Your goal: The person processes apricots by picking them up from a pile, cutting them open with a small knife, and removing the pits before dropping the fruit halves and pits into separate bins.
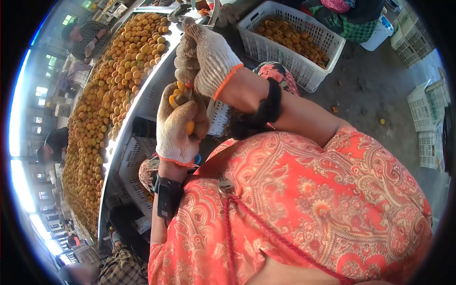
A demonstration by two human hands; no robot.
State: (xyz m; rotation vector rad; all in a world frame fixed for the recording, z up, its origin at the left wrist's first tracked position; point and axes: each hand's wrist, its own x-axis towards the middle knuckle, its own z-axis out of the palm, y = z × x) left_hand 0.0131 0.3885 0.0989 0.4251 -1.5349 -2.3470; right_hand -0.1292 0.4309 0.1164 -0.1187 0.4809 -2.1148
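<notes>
Both my hands wear knitted work gloves with orange cuffs. My left hand (182, 127) is closed around a small orange fruit (178, 99) whose top is open and shows a dark pit. A second bit of orange shows lower in the same palm. My right hand (205, 58) is curled shut just above, with its fingertips pressing on the top of that fruit. Whether it also holds a tool I cannot tell. A black strap is on my left wrist and a black band on my right. My red patterned garment (308, 199) fills the lower right.
A long metal table (142, 95) heaped with orange fruits (114, 80) runs along the left. White plastic crates (297, 33), one holding fruit, stand on the concrete floor. More crates sit under the table and at the right. Other people work on the table's far side.
</notes>
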